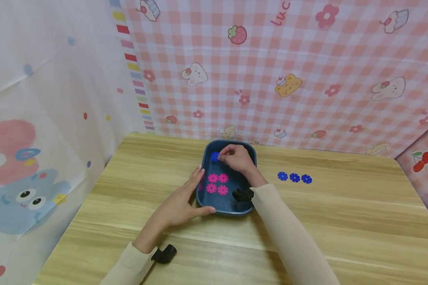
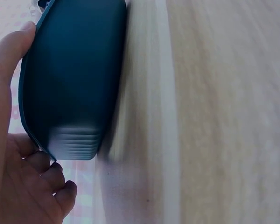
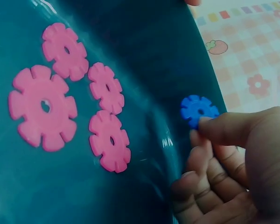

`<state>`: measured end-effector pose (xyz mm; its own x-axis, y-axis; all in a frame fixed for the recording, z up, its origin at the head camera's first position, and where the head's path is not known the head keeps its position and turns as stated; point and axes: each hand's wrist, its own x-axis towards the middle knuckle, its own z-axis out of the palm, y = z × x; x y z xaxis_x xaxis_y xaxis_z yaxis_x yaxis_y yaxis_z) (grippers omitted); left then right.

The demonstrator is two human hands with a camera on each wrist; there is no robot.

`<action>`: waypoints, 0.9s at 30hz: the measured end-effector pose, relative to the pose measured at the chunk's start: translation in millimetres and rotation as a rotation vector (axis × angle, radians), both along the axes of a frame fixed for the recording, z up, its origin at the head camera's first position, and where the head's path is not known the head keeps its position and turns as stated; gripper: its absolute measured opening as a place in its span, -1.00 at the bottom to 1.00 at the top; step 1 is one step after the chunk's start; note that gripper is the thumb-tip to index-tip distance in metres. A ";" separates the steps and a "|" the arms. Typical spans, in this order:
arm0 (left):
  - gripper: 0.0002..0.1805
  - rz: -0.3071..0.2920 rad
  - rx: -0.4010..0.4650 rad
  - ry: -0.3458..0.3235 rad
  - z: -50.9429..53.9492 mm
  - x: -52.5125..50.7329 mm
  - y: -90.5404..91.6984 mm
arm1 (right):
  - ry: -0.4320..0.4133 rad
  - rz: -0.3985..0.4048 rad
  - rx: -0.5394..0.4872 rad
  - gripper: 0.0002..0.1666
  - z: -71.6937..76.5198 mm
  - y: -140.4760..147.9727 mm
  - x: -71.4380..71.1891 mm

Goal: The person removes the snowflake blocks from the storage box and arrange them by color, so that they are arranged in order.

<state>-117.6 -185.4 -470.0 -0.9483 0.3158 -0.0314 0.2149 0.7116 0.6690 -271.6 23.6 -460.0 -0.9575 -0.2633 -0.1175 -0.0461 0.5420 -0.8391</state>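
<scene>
The left hand (image 1: 180, 204) lies spread against the tray's (image 1: 232, 209) left side, thumb on its near rim. Four pink discs (image 1: 222, 180) lie inside. At its far end, the right hand (image 1: 237, 159) pinches a blue disc (image 1: 214, 157), which pokes out left of the fingertips. Right of the tray lie three blue discs (image 1: 294, 177).

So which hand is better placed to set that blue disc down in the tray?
Probably the right hand: it pinches the blue disc over the far end of the tray, while the left hand rests against the tray's rim with no disc.
</scene>
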 end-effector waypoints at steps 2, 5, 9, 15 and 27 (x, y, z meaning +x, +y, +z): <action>0.30 0.003 -0.001 0.002 -0.3 0.1 -0.6 | 0.006 0.002 -0.025 -0.81 1.6 -0.9 0.3; 0.31 0.004 -0.003 0.007 -0.6 0.4 -1.6 | -0.005 -0.004 -0.070 -0.81 3.5 -1.3 1.2; 0.31 -0.003 0.001 0.006 -1.3 0.5 -1.4 | -0.021 -0.022 -0.147 -0.82 5.4 0.7 3.4; 0.30 -0.012 0.003 0.016 -4.2 -0.2 0.0 | 0.016 -0.026 -0.246 -0.83 8.1 4.9 7.3; 0.32 -0.003 -0.002 0.013 -2.4 -0.5 -0.8 | 0.038 0.049 -0.231 -0.81 16.2 12.3 16.2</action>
